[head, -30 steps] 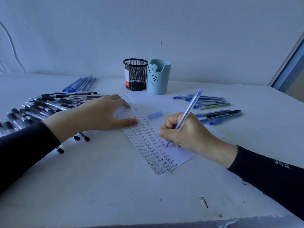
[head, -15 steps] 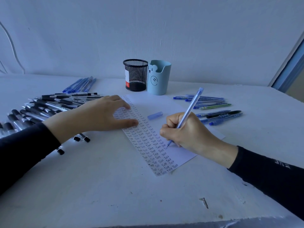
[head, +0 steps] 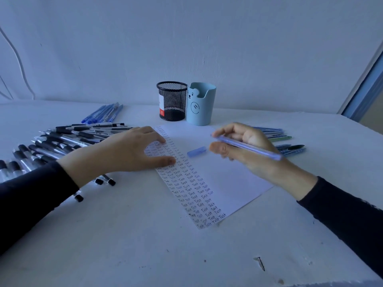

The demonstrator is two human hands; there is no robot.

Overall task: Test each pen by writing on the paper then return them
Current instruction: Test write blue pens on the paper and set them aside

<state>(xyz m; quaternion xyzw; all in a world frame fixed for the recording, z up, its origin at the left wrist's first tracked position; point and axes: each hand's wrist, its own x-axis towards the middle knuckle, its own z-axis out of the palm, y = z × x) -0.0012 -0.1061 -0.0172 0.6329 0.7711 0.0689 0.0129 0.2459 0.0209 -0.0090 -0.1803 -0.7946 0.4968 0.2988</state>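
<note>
1. At the far left a heap of black-capped pens (head: pixel 62 139) lies on the table (head: pixel 124 245), with some of them under the left forearm. Behind the heap is a small bunch of blue pens (head: pixel 103 113).
2. The left hand (head: pixel 124 150) lies palm down on the left edge of the paper (head: pixel 228 183). Its fingers (head: pixel 153 137) are spread and nearly straight, and they press the sheet and hold nothing.
3. The paper lies slantwise on the table. Columns of the word "Test" run down its left side, and its right part is blank.
4. Behind the paper a black mesh cup (head: pixel 172 101) and a light-blue bear cup (head: pixel 202 104) stand upright side by side.
5. A blue pen cap (head: pixel 196 151) lies on the paper between the two hands.
6. The right hand (head: pixel 248 148), blurred, hovers above the paper. Its fingers (head: pixel 226 129) and thumb are curled around a pale blue pen (head: pixel 252 149), which lies nearly level and clear of the sheet.
7. Just beyond that hand, blue, green and black pens (head: pixel 277 135) lie on the table.
8. Near the front right edge lies a small dark screw (head: pixel 260 263).
</note>
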